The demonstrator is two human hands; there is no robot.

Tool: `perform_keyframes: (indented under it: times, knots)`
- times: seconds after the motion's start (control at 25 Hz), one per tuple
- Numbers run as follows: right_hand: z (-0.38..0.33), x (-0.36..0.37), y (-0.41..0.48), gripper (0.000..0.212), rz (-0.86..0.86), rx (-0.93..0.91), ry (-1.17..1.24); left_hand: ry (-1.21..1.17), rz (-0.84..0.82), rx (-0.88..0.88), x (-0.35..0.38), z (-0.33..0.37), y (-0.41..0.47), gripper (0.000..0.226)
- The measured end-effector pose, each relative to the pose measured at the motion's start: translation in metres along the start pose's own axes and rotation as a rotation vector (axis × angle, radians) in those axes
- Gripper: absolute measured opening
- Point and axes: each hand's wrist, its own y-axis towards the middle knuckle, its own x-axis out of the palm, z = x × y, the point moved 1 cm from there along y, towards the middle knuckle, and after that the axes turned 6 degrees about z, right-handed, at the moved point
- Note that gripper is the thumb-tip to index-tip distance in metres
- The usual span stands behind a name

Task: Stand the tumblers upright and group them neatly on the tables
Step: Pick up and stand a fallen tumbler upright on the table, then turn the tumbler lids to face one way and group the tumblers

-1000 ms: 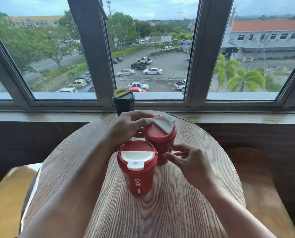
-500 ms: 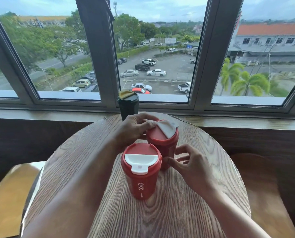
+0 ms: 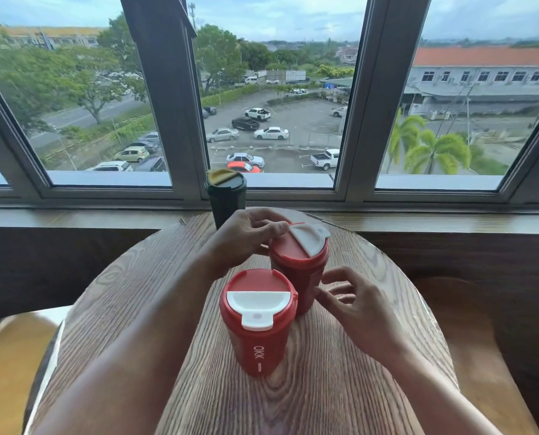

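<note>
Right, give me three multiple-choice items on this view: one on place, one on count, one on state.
1. Where does the dark green tumbler stand?
A. At the table's far edge by the window
B. Between the two red tumblers
C. On the chair seat

2. How many red tumblers are on the round wooden table?
A. One
B. Two
C. Three

3. How is the near red tumbler standing?
A. On its side
B. Upside down
C. Upright, lid on top

Answers:
1 A: it stands beyond the left hand, against the window frame.
2 B: the near one and the far red tumbler.
3 C: its white flap faces up.
</note>
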Motion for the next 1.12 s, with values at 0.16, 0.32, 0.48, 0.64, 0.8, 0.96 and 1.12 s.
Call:
perform_keyframes:
  times: [0.16, 0.32, 0.48, 0.64, 0.8, 0.96, 1.12]
  knots:
    - [-0.01, -0.018, 0.006, 0.005, 0.087, 0.009, 0.009, 0.047, 0.04, 0.079, -0.015, 0.008, 0.003, 0.022]
    - [-0.045, -0.032, 0.042, 0.009, 0.204, -0.052, 0.045, 0.087, 0.165, 0.228, -0.043, 0.031, 0.016, 0.012]
    - [-0.09, -0.022, 0.093, 0.011, 0.178, -0.129, 0.02, 0.305, 0.344, 0.319, -0.079, 0.046, 0.041, 0.01]
    - [-0.122, 0.015, 0.14, 0.024, -0.154, -0.105, -0.16, 0.56, 0.36, 0.187, -0.116, 0.034, 0.075, 0.027]
    - [-0.134, 0.055, 0.172, 0.036, -0.308, -0.077, -0.345, 0.613, 0.251, -0.123, -0.13, 0.006, 0.095, 0.043]
    - [-0.131, 0.082, 0.195, 0.039, -0.436, -0.06, -0.598, 0.301, 0.189, -0.319, -0.129, -0.012, 0.094, 0.049]
    - [-0.121, 0.095, 0.203, 0.028, -0.516, -0.01, -0.476, 0.167, 0.195, -0.29, -0.128, -0.024, 0.097, 0.034]
